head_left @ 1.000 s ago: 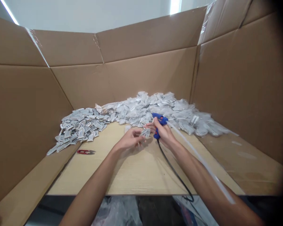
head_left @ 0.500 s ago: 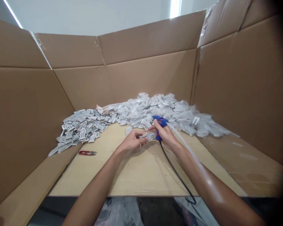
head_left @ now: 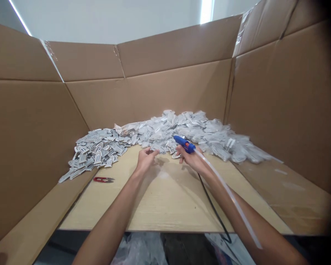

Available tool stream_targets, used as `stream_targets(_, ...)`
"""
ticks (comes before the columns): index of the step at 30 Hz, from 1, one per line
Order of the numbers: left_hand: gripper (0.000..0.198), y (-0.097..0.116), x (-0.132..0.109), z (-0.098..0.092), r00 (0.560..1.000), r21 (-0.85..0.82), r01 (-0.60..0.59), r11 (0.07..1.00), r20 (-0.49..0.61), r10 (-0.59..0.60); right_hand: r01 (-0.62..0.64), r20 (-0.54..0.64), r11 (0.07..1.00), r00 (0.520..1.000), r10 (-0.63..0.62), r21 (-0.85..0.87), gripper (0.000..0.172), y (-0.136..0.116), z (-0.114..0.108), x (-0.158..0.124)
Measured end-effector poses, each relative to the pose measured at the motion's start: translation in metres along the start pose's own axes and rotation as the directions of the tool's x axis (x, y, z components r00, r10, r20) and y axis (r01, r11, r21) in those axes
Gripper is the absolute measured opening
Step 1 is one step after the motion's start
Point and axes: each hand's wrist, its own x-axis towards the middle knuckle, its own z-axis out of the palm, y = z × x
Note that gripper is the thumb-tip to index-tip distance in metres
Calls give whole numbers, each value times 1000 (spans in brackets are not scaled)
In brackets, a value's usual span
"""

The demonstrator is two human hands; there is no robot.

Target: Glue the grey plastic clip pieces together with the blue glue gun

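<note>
My left hand (head_left: 146, 160) is over the middle of the table, its thumb and fingers a little apart and nothing visible between them. Just beyond its fingertips lie clear plastic-wrapped pieces (head_left: 161, 148). My right hand (head_left: 192, 159) is wrapped round a blue glue gun (head_left: 184, 143), whose nozzle points up and left. A long translucent glue stick (head_left: 231, 194) trails from the gun's rear over my forearm. A small grey-and-white arched piece (head_left: 175, 155) is by my right fingertips; whether they touch it is unclear.
Loose grey-and-white pieces (head_left: 99, 149) are heaped at the left, plastic-wrapped ones (head_left: 217, 138) at the back and right. Red snips (head_left: 103, 180) lie on the wooden board (head_left: 165, 206). A black cord (head_left: 213, 208) runs off the front edge. Cardboard walls (head_left: 176, 86) surround the table.
My left hand has let go of the grey-and-white piece and moved left and slightly up. The glue gun has tilted over in my right hand, its nozzle now further left.
</note>
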Motion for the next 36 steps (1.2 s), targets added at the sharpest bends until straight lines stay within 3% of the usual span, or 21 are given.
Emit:
stream_targets(4, 24, 6, -1, 0, 1000, -7, -8, 1000, -6, 8, -29, 96, 998, 995, 23, 63, 65, -15, -4, -5)
stream_targets(9, 26, 10, -7, 7, 995, -16, -57, 998, 81, 58, -63, 230, 998, 971, 68, -27, 73, -30, -7, -14)
stream_targets(21, 18, 6, -6, 9, 969, -5, -107, 994, 223, 105, -25, 238, 986, 969, 64, -165, 73, -24, -5, -13)
stream_targets(36, 13, 7, -8, 10, 967, 1, -108, 994, 232, 105, -75, 218, 970, 968, 126, -230, 68, -22, -3, -12)
